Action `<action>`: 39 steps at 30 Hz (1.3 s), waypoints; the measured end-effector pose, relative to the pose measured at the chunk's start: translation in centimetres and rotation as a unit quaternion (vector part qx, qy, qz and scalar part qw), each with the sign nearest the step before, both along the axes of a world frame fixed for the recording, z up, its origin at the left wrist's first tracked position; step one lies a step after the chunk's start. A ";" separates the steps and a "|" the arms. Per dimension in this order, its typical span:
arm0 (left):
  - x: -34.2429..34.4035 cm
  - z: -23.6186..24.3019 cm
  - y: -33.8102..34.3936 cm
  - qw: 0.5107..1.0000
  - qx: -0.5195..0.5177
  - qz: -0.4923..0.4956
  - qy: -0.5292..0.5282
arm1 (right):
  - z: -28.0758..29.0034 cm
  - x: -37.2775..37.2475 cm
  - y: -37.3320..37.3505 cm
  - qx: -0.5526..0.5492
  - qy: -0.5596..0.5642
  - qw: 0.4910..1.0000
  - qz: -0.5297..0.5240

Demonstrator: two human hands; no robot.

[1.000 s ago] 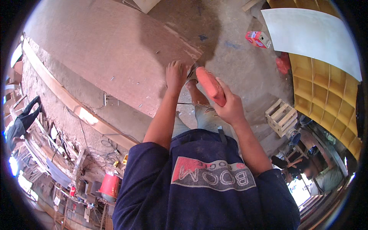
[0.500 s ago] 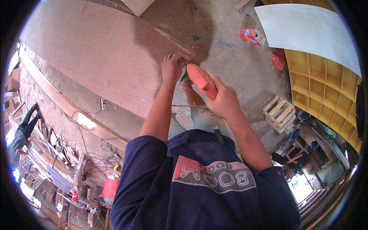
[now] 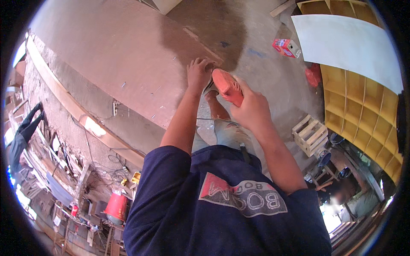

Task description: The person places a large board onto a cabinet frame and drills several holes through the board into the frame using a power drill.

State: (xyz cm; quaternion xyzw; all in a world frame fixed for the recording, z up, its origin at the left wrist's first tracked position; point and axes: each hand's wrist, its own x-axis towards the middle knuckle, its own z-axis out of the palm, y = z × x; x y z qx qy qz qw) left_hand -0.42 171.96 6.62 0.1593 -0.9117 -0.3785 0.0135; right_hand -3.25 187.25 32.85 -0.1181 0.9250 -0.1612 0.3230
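My right hand (image 3: 252, 109) grips a worn red block-like tool (image 3: 226, 87) beside the corner of a large pinkish-brown wooden board (image 3: 111, 55). The tool's far end is close to the fingers of my left hand (image 3: 199, 72). That hand has curled fingers at the board's edge, thumb side toward the tool; whatever its fingertips hold is too small to make out. Several small metal pieces (image 3: 124, 84) lie on the board. Below it show my leg and sandalled foot.
Yellow compartment shelving (image 3: 358, 111) with a white panel (image 3: 341, 49), a wooden crate (image 3: 309, 134), a red box (image 3: 286, 48) and a red bag (image 3: 313, 75) are at right. A long plank (image 3: 64, 89), cables and a red bucket (image 3: 114, 207) are at left. Other people appear at both sides.
The red tool and my right hand have moved up, nearer my left fingers, and the tool is tilted differently. My left hand is slightly higher in view, still at the board's edge.
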 end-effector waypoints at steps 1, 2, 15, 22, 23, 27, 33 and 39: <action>-0.1 0.1 0.1 1.000 -0.002 0.007 -0.007 | 0.1 0.0 -0.1 -0.004 0.006 1.000 0.005; -0.1 0.2 0.2 1.000 0.003 0.011 -0.025 | 0.2 0.0 -0.2 -0.005 0.008 1.000 0.011; -0.1 -1.1 1.3 0.999 -0.032 0.024 0.004 | 1.4 0.1 2.5 -0.094 0.004 0.994 -0.049; 0.0 -0.5 1.7 1.000 -0.012 0.016 0.000 | 0.4 0.3 5.0 -0.149 -0.009 0.984 -0.097; 0.0 -0.4 1.6 1.000 -0.007 0.016 -0.007 | 0.3 0.4 5.3 -0.151 -0.011 0.984 -0.096; 0.2 -0.1 1.5 0.999 -0.043 0.008 0.019 | -0.2 1.1 6.3 -0.190 0.015 0.977 -0.092; -0.3 0.3 2.1 0.994 -0.100 -0.035 0.037 | 0.3 2.6 9.6 -0.198 -0.010 0.966 -0.165; -1.6 0.5 3.0 0.960 -0.258 -0.084 -0.068 | -0.2 5.1 12.9 -0.213 -0.035 0.941 -0.261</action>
